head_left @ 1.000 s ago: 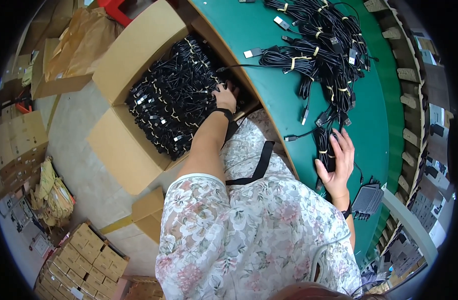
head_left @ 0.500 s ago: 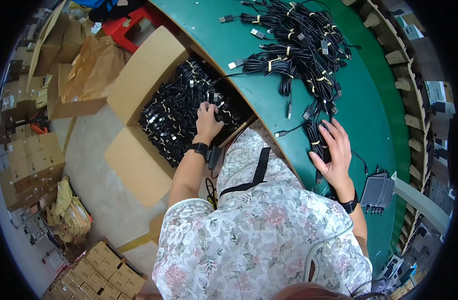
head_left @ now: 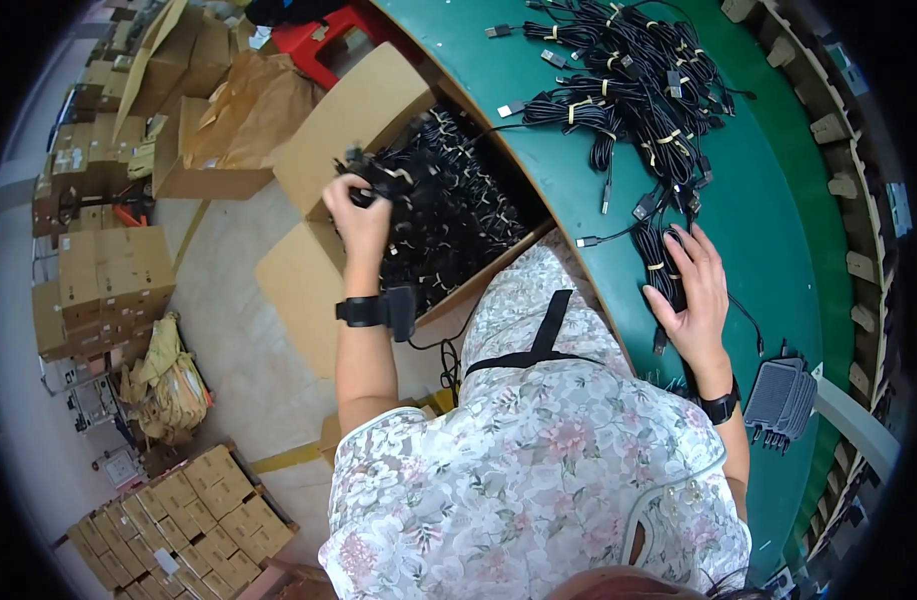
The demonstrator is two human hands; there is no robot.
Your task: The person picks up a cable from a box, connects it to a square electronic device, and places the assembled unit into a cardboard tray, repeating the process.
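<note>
The left hand (head_left: pixel 361 212) is clenched around a bundle of black cables (head_left: pixel 378 180), raised just above the open cardboard box (head_left: pixel 353 110) full of the same cables; the right hand (head_left: pixel 696 290) lies with fingers spread, pressing a cable bundle (head_left: pixel 660 268) on the green desk (head_left: pixel 778 240). Further bundles (head_left: pixel 628 90) are heaped on the desk beyond; stacked cartons (head_left: pixel 108 285) crowd the floor to the left.

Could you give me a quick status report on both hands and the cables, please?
Left hand shut on cable bundle, above open carton. Right hand flat on cables on green table. Nothing blocking.
</note>
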